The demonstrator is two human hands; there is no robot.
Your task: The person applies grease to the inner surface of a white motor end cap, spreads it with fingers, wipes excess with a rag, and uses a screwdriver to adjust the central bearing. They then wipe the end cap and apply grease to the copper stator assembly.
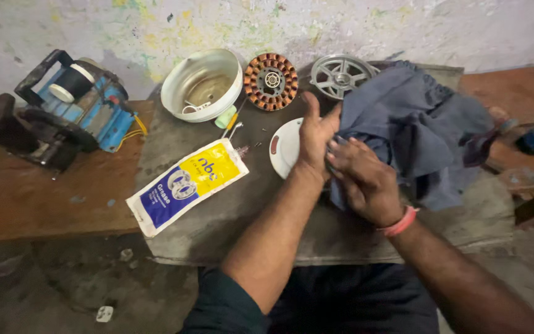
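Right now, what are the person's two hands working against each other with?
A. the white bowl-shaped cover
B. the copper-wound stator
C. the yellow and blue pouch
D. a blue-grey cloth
D: the right hand presses the blue-grey cloth against the raised left hand, while the pouch, the stator and the white cover lie untouched on the slab.

Dim, flat indoor light; soft focus throughout.
Faint shadows under the forearms on the grey stone surface [217, 216]; right edge smeared by blur, wide-angle bending at corners, floor below dark.
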